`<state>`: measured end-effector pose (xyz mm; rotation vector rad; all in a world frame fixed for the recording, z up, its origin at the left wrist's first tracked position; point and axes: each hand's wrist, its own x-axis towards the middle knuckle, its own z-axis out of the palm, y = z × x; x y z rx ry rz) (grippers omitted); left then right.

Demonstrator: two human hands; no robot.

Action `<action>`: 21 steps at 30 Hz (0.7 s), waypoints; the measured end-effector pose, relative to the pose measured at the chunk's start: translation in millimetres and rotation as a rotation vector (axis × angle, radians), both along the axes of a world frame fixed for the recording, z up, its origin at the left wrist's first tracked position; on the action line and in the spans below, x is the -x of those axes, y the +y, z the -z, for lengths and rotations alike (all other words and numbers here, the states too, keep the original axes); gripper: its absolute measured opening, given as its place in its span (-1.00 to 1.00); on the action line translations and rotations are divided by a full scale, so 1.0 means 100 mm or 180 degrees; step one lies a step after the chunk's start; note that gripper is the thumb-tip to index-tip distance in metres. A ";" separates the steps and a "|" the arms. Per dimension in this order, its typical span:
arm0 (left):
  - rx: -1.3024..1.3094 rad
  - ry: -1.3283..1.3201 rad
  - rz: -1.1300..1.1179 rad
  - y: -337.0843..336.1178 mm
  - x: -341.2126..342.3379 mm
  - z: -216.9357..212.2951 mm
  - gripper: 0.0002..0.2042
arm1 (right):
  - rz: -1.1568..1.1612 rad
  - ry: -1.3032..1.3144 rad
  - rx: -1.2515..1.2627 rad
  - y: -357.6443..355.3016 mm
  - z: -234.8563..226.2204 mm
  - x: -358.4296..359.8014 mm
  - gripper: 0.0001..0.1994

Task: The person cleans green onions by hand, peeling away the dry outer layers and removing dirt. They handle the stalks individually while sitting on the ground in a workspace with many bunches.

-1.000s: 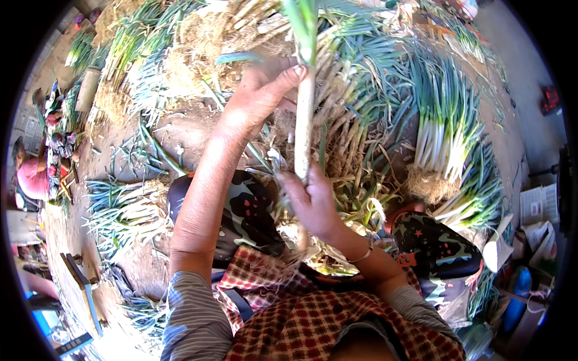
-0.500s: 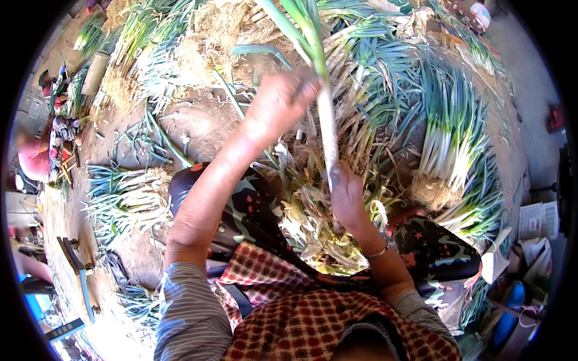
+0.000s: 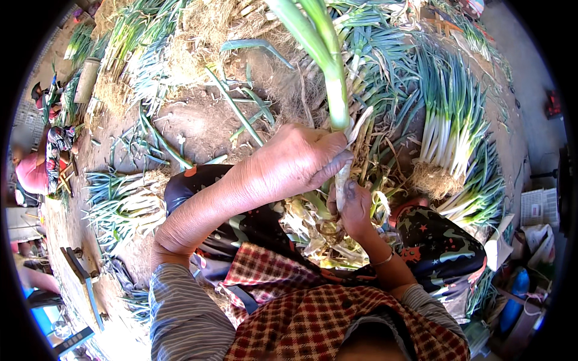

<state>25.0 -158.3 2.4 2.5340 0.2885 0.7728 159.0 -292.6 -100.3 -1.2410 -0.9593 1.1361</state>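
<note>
A long green onion (image 3: 338, 99) stands tilted upright in front of me, its green leaves running out past the top edge. Low on its stalk, my right hand (image 3: 354, 207) is closed round the white end. Just above, my left hand (image 3: 307, 157) pinches against the stalk, and a pale strip of outer skin (image 3: 360, 120) sticks out beyond the thumb. The root end is partly hidden by my fingers. Beneath my hands, between my legs, lies a heap of peeled skins (image 3: 328, 240).
To the right lies a bundle of cleaned green onions (image 3: 442, 129) with roots; a smaller pile (image 3: 123, 195) is at left. Unpeeled stalks and dry roots (image 3: 201, 54) cover the ground ahead. A white crate (image 3: 537, 207) stands far right. Another person (image 3: 36, 171) sits far left.
My left hand has slid down the stalk from its upper part to just above my right hand. A pale strip of skin now stands away from the stalk.
</note>
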 end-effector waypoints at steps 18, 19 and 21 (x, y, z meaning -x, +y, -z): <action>-0.0846 0.0884 0.1435 -0.79 0.03 0.40 -0.91 | 0.0542 -0.0659 -0.0124 0.05 -0.20 -0.20 -0.69; 0.0886 0.0084 0.1414 -0.71 0.02 0.37 -0.84 | 0.0570 -0.0935 -0.0424 0.08 -0.15 -0.22 -0.70; 0.1371 -0.0261 0.1150 -0.47 0.06 0.18 -0.72 | 0.0746 -0.1505 -0.1044 0.16 -0.06 -0.26 -0.71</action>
